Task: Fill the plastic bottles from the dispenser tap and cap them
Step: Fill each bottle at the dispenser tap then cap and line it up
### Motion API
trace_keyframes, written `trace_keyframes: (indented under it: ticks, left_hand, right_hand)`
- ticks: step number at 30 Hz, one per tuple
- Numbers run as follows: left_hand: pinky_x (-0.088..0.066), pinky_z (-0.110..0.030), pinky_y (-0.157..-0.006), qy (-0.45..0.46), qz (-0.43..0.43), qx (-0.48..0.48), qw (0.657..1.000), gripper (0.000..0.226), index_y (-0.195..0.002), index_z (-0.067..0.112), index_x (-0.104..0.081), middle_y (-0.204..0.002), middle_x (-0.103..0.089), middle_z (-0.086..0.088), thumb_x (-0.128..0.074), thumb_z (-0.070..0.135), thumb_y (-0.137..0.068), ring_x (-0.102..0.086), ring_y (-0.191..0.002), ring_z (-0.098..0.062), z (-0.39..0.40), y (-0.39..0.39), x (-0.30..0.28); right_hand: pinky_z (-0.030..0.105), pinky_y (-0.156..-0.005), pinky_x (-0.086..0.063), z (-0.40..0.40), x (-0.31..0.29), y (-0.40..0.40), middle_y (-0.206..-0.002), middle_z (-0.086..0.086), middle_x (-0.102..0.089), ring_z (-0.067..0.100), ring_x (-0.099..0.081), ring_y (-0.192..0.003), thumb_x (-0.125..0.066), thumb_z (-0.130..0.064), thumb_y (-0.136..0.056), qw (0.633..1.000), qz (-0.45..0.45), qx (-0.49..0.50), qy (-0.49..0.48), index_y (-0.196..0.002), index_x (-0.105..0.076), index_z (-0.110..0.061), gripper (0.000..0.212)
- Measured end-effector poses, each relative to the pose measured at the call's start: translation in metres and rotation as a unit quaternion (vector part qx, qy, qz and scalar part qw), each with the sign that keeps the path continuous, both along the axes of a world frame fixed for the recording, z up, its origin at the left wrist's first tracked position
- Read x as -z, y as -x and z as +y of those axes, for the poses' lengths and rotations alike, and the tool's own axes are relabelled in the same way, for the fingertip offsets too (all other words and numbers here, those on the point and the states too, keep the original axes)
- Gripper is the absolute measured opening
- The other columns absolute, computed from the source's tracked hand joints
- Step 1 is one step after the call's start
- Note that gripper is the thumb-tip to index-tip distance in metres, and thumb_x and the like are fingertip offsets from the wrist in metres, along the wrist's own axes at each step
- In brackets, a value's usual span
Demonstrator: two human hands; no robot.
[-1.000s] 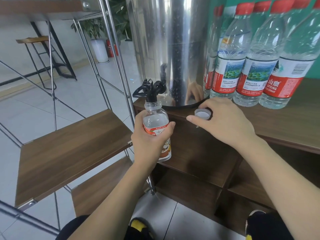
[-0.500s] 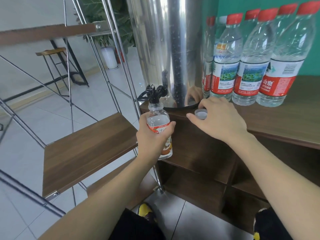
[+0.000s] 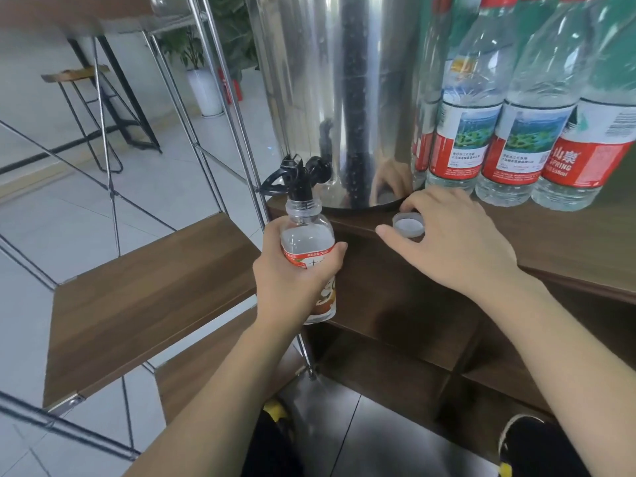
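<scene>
My left hand [image 3: 292, 280] grips a small clear bottle [image 3: 308, 239] with an orange-and-white label and holds it upright, its open mouth right under the black tap [image 3: 299, 182] of the steel dispenser [image 3: 344, 98]. The bottle looks nearly full of water. A white cap [image 3: 408, 224] lies upside down on the wooden counter [image 3: 568, 242] in front of the dispenser. My right hand [image 3: 454, 242] rests on the counter with thumb and fingers curled around that cap.
Several tall capped water bottles [image 3: 463, 132] with red-and-white labels stand in a row to the dispenser's right. A metal-framed rack with wooden shelves [image 3: 148, 287] is at the left. Lower counter compartments [image 3: 378, 366] open beneath. A stool and potted plant stand far back.
The camera has shifted slightly closer and lower. Both hands stay where they were, the left holding the bottle under the tap and the right at the cap.
</scene>
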State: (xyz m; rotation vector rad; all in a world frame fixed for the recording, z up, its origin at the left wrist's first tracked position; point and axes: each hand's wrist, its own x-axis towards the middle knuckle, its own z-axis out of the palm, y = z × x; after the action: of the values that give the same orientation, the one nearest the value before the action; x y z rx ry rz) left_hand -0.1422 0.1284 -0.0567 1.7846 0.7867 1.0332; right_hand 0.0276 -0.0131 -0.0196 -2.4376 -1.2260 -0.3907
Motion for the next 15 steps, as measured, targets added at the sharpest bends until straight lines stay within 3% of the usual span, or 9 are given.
trace_keyframes:
  ticks: [9, 15]
  left_hand:
    - [-0.054, -0.012, -0.078, -0.032, 0.007, 0.024, 0.999, 0.064, -0.122, 0.025, -0.056, -0.104, -0.068, 0.016, -0.092, 0.037, -0.071, -0.068, -0.095, -0.001, 0.0091, 0.0036, -0.0019]
    - [-0.058, -0.020, -0.081, -0.016, -0.011, 0.029, 0.999, 0.068, -0.123, 0.025, -0.055, -0.105, -0.069, 0.014, -0.093, 0.043, -0.069, -0.070, -0.096, -0.003, 0.0062, 0.0011, 0.0007]
  right_hand:
    - [0.040, -0.097, -0.047, -0.0028, 0.0016, -0.0002, -0.118, -0.005, -0.061, 0.018, -0.055, -0.111, -0.049, -0.070, -0.090, 1.000, 0.003, -0.011, -0.013, -0.114, -0.062, -0.026, 0.052]
    - [0.045, -0.098, -0.048, -0.0036, -0.0014, 0.0014, -0.116, -0.005, -0.061, 0.018, -0.055, -0.110, -0.047, -0.071, -0.090, 0.999, 0.025, -0.019, -0.021, -0.114, -0.062, -0.026, 0.053]
